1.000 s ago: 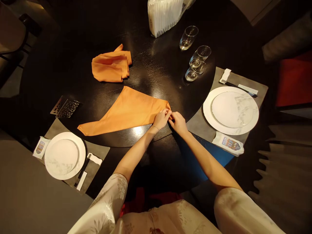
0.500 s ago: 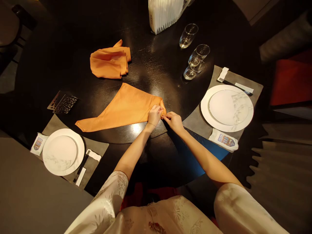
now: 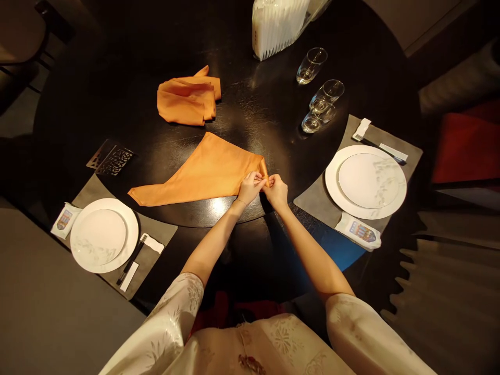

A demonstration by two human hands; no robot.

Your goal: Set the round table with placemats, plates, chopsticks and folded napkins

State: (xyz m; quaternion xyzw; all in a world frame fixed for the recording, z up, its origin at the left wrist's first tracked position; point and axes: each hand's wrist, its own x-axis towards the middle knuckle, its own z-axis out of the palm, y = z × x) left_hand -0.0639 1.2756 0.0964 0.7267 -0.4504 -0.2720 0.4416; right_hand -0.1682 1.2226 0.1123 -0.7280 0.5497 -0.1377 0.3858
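An orange cloth napkin lies folded into a long triangle on the dark round table. My left hand and my right hand meet at its right corner, and both pinch the fabric between their fingers. Part of that corner is hidden by my fingers. Further back, a second orange napkin lies in a loose, rumpled heap, away from both hands.
Right of my hands, a white plate stack sits on a grey placemat. Another plate set sits at the left. Several drinking glasses and a wrapped white stack stand at the back. A dark cut-metal trivet lies left of the napkin.
My hands have drawn closer together at the napkin's right corner, and both now pinch it. The whole scene has shifted slightly in the view as my head moved.
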